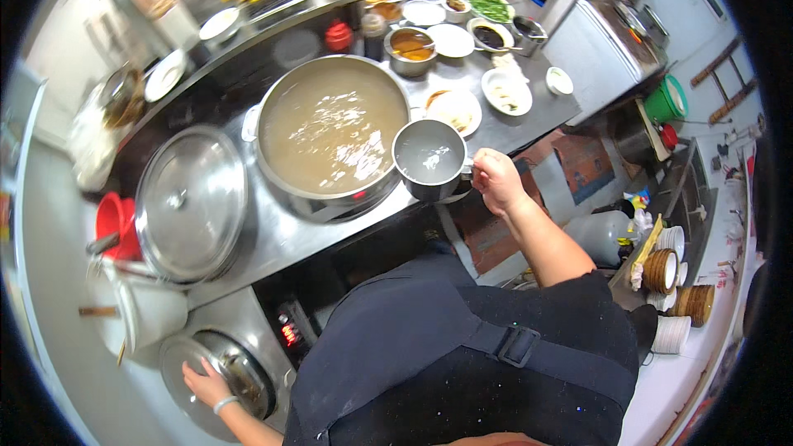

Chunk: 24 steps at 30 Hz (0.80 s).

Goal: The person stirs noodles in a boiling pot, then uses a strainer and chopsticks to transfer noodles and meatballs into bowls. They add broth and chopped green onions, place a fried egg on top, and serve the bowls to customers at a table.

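Note:
My right hand (497, 181) grips the side handle of a metal mug-shaped pot (430, 160). Cloudy greyish liquid fills much of it, and it is held at the counter's front edge, just right of a large stockpot (272, 96). Brownish broth (328, 118) in the stockpot has a rippled, shining surface. At lower left, my left hand (209, 382) is on a round metal lid (179, 378), its grip partly hidden. That lid sits aside from a dark-rimmed pot opening (245, 378), so part of the inside shows; its contents are unclear.
A large steel lid (192, 198) lies left of the stockpot, near a red container (118, 223) and white bucket (145, 310). Beyond stand a sauce pot (411, 52), bowls of green onions (489, 7) and dark sauce (489, 35), and plates (451, 41). Stacked bowls (660, 272) are at right.

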### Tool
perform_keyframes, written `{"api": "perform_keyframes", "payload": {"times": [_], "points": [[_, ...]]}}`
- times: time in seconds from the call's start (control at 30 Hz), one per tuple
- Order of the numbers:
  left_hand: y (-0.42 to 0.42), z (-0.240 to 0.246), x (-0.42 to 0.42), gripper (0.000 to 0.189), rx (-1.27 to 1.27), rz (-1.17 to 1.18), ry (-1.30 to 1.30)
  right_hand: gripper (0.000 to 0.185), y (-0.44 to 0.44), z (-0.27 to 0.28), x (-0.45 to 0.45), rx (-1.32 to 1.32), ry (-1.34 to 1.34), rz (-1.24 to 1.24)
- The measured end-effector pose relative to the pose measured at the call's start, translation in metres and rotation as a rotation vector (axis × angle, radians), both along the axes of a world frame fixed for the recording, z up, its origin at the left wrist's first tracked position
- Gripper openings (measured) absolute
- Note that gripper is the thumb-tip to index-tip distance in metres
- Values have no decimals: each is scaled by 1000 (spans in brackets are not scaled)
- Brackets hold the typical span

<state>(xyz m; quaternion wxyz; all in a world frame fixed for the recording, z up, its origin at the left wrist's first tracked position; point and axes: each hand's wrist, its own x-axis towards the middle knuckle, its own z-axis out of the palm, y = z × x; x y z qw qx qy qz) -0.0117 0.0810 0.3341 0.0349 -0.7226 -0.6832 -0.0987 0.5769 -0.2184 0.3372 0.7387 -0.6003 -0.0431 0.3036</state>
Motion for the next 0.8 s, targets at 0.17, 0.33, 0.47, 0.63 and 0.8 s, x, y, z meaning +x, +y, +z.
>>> {"api": "perform_keyframes", "payload": {"times": [0.17,0.33,0.47,0.63,0.8], "points": [[-88,-107,182,30,-294,-391,-348,25,-97,-21,117,-87,-172,-233],[-169,-280,249,57,-1232,-430,-357,27,-153,-45,207,-388,-414,-377],[-165,-314,262,48,-1567,-98,-848,23,-177,-56,252,-727,-675,-342],[-166,-274,290,43,-1266,-295,-478,25,-184,-61,286,-892,-721,-277],[-164,-275,303,42,-1203,-300,-194,24,-179,-57,300,-941,-866,-232]]}}
